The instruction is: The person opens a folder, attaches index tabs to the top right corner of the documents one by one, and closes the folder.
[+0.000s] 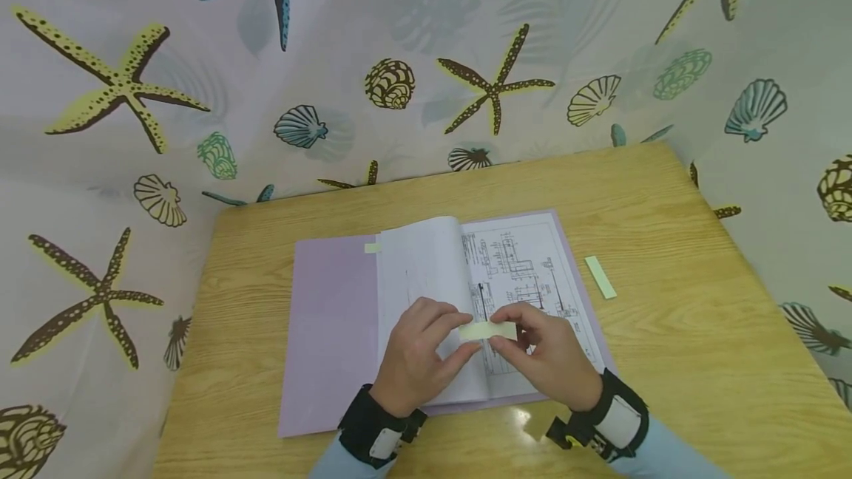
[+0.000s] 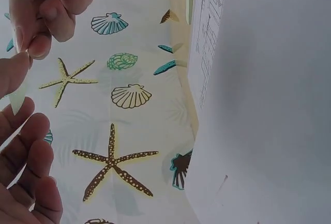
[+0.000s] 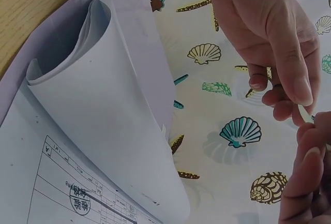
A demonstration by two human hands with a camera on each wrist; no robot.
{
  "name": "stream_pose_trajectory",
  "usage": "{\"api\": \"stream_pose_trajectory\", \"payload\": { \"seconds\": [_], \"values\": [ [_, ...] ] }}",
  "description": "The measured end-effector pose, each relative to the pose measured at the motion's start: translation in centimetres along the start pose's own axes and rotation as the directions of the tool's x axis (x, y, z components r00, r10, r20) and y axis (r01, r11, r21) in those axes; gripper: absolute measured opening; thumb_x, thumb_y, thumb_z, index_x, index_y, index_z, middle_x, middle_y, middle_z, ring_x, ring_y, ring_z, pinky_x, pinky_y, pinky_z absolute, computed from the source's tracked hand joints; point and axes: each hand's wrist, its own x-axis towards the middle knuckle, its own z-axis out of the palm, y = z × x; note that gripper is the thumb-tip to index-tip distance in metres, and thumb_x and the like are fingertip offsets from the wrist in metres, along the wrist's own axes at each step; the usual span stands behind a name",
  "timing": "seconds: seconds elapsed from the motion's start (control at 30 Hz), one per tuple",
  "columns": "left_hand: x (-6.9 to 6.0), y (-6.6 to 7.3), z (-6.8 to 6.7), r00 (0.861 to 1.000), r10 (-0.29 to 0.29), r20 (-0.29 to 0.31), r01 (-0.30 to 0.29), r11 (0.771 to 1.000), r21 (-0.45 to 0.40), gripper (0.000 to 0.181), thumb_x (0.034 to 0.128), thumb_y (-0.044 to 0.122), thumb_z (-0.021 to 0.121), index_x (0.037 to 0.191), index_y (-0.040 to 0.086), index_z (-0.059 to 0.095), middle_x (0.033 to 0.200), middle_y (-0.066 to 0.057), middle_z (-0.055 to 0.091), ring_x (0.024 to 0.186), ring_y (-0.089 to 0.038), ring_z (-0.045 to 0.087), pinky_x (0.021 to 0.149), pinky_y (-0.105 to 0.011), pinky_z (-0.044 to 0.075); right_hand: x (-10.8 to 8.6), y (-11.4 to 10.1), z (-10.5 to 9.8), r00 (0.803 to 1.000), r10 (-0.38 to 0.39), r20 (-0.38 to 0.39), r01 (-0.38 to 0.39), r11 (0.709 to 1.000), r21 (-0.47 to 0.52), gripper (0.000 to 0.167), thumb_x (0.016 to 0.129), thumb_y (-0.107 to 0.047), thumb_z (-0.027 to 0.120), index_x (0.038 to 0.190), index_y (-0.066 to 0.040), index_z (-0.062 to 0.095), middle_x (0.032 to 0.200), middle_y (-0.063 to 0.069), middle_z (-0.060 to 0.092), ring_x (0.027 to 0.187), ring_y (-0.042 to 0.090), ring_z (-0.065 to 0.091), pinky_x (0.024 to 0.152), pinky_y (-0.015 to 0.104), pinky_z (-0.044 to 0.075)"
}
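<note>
Both hands hold a pale green sticky note [image 1: 488,330] above an open purple folder [image 1: 333,331]. My left hand [image 1: 421,350] pinches it near its left end between thumb and index finger. Nearer the other end, my right hand [image 1: 549,353] pinches it the same way; the two hands' fingertips almost meet. In the right wrist view only a small bit of the sticky note [image 3: 305,113] shows at the fingertips. Beneath the hands, a turned white page [image 1: 419,265] bulges near the fold, and a page with technical drawings [image 1: 519,257] lies to its right.
Another pale green strip [image 1: 601,277] lies on the wooden table [image 1: 665,331], right of the folder. A small green tab [image 1: 372,248] sticks out from the turned page's upper left edge. A cloth with starfish and shells [image 1: 413,21] hangs behind the table.
</note>
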Motion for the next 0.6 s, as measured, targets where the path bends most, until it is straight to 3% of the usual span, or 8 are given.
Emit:
{"api": "stream_pose_trajectory", "payload": {
  "seconds": [0.23, 0.43, 0.6],
  "values": [
    [0.1, 0.3, 0.1, 1.0, -0.008, -0.011, 0.008, 1.0, 0.026, 0.027, 0.0778, 0.028, 0.081, 0.096, 0.01, 0.072, 0.089, 0.004, 0.065, 0.083, -0.011, 0.057, 0.07, -0.024, 0.047, 0.3, -0.9, -0.1, 1.0, 0.014, -0.01, -0.013, 0.999, 0.036, 0.031, 0.079, 0.013, 0.07, 0.107, 0.003, 0.058, 0.096, 0.014, 0.066, 0.07, 0.012, 0.058, 0.056, 0.026, 0.054],
    [0.3, 0.6, 0.3, 1.0, 0.012, 0.012, -0.014, 0.992, 0.127, 0.025, 0.0817, 0.031, 0.077, 0.096, 0.011, 0.072, 0.087, 0.003, 0.065, 0.082, -0.013, 0.058, 0.069, -0.026, 0.048, 0.3, -0.3, -0.2, 0.998, 0.067, -0.02, -0.066, 0.996, 0.063, 0.033, 0.082, 0.003, 0.072, 0.114, -0.003, 0.061, 0.107, 0.01, 0.067, 0.083, 0.014, 0.067, 0.063, 0.027, 0.057],
    [0.5, 0.7, 0.8, 1.0, 0.017, 0.025, -0.021, 0.989, 0.144, 0.028, 0.0812, 0.033, 0.078, 0.099, 0.012, 0.071, 0.089, 0.003, 0.065, 0.084, -0.013, 0.058, 0.07, -0.026, 0.048, 0.6, 0.6, -0.7, 0.988, 0.15, 0.031, -0.153, 0.981, 0.118, 0.019, 0.087, -0.01, 0.072, 0.105, -0.005, 0.069, 0.093, 0.003, 0.071, 0.061, 0.012, 0.066, 0.045, 0.021, 0.048]
  ]
}}
